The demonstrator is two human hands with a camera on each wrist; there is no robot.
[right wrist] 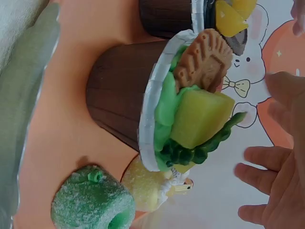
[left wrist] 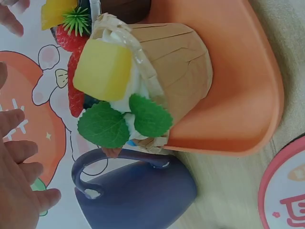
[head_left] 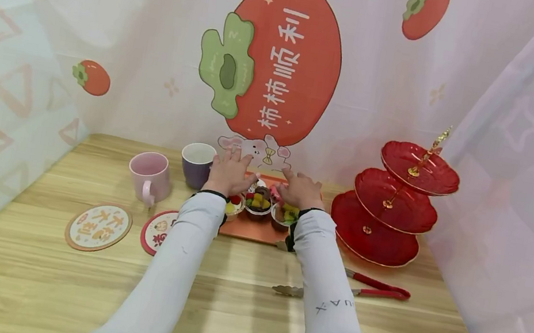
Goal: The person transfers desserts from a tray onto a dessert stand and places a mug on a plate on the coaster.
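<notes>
My left hand (head_left: 229, 173) hovers with spread fingers above the left side of an orange tray (head_left: 251, 231). Over the tray's right side is my right hand (head_left: 302, 191), its fingers also extended and holding nothing. Several cupcakes stand on the tray between and below the hands. The left wrist view shows a tan-cupped cupcake (left wrist: 176, 62) with a yellow cube and green leaves. A brown-cupped cupcake (right wrist: 119, 90), topped with a biscuit and green cream, fills the right wrist view. Beside it lie a green sugared doughnut (right wrist: 90, 195) and a yellow cake (right wrist: 145, 188).
A pink mug (head_left: 150, 177) and a dark purple mug (head_left: 195, 169) stand left of the tray. Two round coasters (head_left: 98, 228) lie in front of them. To the right rises a red three-tier stand (head_left: 373, 241). Red-handled tongs (head_left: 383, 293) lie partly under the right forearm.
</notes>
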